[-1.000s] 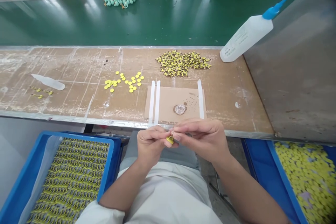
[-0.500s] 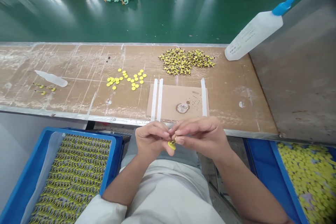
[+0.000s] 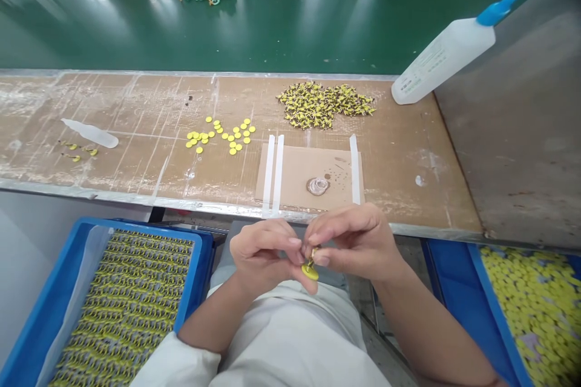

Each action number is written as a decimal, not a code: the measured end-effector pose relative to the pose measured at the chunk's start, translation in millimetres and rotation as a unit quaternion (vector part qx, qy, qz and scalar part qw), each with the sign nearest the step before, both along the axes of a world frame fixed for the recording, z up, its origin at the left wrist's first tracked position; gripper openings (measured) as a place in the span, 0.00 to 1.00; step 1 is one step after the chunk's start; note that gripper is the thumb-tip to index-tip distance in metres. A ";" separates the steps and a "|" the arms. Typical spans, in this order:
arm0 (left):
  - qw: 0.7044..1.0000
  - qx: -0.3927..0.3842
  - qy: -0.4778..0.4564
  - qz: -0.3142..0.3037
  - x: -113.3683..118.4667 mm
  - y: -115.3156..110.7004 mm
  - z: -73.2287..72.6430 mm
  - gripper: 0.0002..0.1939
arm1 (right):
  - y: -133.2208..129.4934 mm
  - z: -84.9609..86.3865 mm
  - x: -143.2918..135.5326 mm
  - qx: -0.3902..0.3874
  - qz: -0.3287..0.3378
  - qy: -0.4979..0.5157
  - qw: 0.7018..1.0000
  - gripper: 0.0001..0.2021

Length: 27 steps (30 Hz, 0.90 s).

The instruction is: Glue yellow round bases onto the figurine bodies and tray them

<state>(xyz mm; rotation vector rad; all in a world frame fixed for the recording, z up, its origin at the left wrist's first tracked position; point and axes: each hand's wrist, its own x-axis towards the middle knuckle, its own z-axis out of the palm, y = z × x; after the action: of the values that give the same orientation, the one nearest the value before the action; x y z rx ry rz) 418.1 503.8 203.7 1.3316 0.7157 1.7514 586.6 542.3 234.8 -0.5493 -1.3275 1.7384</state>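
My left hand [image 3: 267, 254] is closed, its fingers on a round yellow disc [image 3: 310, 273] held just past the table's front edge, above my lap. Against it, my right hand [image 3: 356, 242] pinches a small yellow-and-brown figure [image 3: 313, 254] that stands on the disc. Fingertips of both hands meet around the figure and cover much of it. Beyond the hands, a cardboard sheet [image 3: 299, 175] with white tape strips carries a ring-shaped clear blob [image 3: 317, 185]. Farther back lies a pile of small yellow-and-brown pieces [image 3: 313, 106], and loose yellow discs [image 3: 233, 151] are scattered to its left.
A white bottle with blue nozzle [image 3: 442, 60] leans against the metal panel [image 3: 517, 103]. At left lie a translucent pipette-like piece [image 3: 93, 133] and several figures. Blue trays flank my lap: rows of pieces [image 3: 127, 302] left, yellow discs [image 3: 540, 308] right. Behind runs a green belt [image 3: 272, 24].
Both hands have moved slightly down and to the right with the disc and figure. The disc now hangs lower and more of it and the figure shows.
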 end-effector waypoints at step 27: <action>0.990 0.064 0.127 -0.013 -16.0 -14.0 3.2 0.33 | -0.4 25.3 3.3 0.014 -0.038 -0.141 0.989 0.07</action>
<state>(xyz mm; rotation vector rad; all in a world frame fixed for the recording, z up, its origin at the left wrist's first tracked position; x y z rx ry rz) 402.1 489.9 206.9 1.6659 0.7304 1.6461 589.9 542.0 260.1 -0.8440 -1.5008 1.6202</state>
